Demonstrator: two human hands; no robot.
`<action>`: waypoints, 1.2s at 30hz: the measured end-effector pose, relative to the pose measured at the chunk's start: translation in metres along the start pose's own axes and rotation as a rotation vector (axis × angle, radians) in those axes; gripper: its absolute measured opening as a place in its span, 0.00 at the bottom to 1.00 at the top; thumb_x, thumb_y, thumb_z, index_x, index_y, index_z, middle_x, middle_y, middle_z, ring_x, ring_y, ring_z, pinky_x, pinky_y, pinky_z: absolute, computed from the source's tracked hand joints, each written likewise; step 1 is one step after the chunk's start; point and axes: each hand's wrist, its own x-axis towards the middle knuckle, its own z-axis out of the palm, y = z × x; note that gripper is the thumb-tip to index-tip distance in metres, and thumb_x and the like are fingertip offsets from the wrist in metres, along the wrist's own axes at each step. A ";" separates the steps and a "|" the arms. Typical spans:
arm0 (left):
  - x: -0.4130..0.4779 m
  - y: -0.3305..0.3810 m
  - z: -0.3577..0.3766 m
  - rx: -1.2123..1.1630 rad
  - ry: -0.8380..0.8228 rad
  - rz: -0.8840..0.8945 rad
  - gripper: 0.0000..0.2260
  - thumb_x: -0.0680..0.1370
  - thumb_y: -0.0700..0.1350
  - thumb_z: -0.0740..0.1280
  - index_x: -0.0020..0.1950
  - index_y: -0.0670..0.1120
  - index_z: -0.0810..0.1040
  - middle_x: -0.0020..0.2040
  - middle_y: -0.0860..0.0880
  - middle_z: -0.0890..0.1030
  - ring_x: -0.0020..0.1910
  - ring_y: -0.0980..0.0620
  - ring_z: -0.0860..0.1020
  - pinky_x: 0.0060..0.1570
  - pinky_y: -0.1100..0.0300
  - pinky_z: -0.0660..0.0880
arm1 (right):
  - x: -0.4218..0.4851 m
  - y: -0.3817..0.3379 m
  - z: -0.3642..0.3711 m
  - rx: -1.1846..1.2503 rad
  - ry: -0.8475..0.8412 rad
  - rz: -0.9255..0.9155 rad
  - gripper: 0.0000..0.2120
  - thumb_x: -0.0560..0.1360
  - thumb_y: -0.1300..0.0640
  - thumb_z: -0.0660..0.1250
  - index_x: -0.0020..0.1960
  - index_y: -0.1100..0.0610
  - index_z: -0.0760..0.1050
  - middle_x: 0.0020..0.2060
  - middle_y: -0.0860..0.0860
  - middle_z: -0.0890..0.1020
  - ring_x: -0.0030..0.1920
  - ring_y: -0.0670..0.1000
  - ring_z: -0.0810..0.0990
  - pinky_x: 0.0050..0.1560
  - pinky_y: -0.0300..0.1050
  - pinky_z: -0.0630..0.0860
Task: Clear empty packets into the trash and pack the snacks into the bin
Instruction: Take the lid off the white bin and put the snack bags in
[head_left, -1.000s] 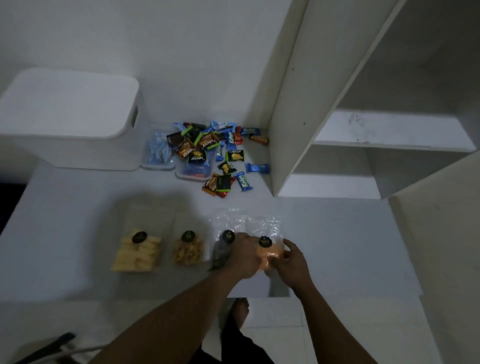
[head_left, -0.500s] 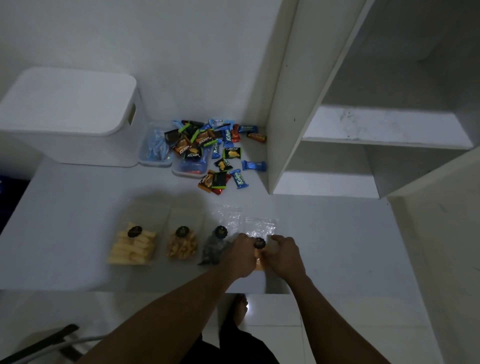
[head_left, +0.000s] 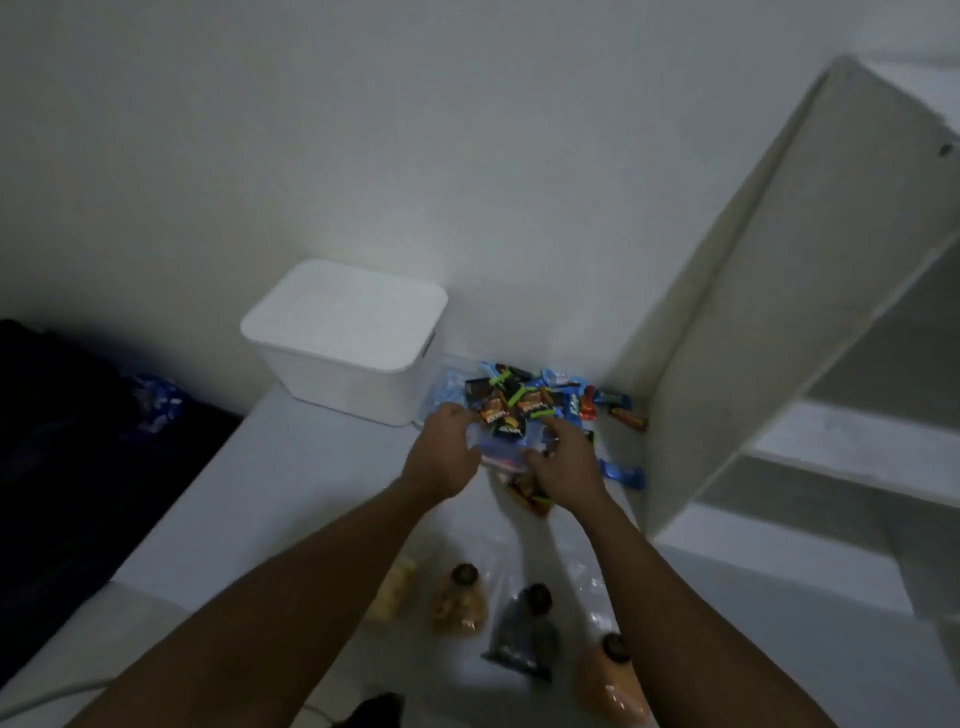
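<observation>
Fingers (head_left: 558, 428) of both hands, released from the orange bag (head_left: 615, 680), are now spread, seemingly empty, over the wrapped snacks (head_left: 511, 402).

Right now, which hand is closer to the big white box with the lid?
Left. The left hand is just in front of the white box, near its front corner. The right hand is farther to the right, over the pile of candy wrappers.
</observation>
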 end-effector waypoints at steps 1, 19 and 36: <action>0.012 -0.008 -0.020 0.021 0.040 0.009 0.14 0.71 0.43 0.68 0.54 0.38 0.81 0.53 0.37 0.79 0.54 0.37 0.77 0.54 0.52 0.73 | 0.013 -0.013 0.010 -0.001 -0.003 -0.043 0.24 0.74 0.59 0.73 0.69 0.60 0.74 0.61 0.54 0.79 0.59 0.54 0.78 0.52 0.34 0.69; 0.142 -0.239 -0.133 0.478 -0.224 0.297 0.39 0.73 0.74 0.37 0.78 0.58 0.60 0.80 0.53 0.60 0.80 0.45 0.52 0.75 0.36 0.48 | 0.132 -0.105 0.214 0.318 0.120 0.083 0.40 0.66 0.64 0.80 0.73 0.57 0.66 0.62 0.42 0.73 0.64 0.50 0.74 0.61 0.47 0.75; 0.152 -0.224 -0.165 0.261 0.278 0.460 0.20 0.80 0.58 0.58 0.65 0.50 0.80 0.64 0.49 0.81 0.63 0.43 0.79 0.59 0.41 0.75 | 0.138 -0.106 0.223 0.281 0.174 0.073 0.34 0.67 0.65 0.78 0.71 0.60 0.71 0.61 0.53 0.82 0.59 0.51 0.80 0.51 0.28 0.76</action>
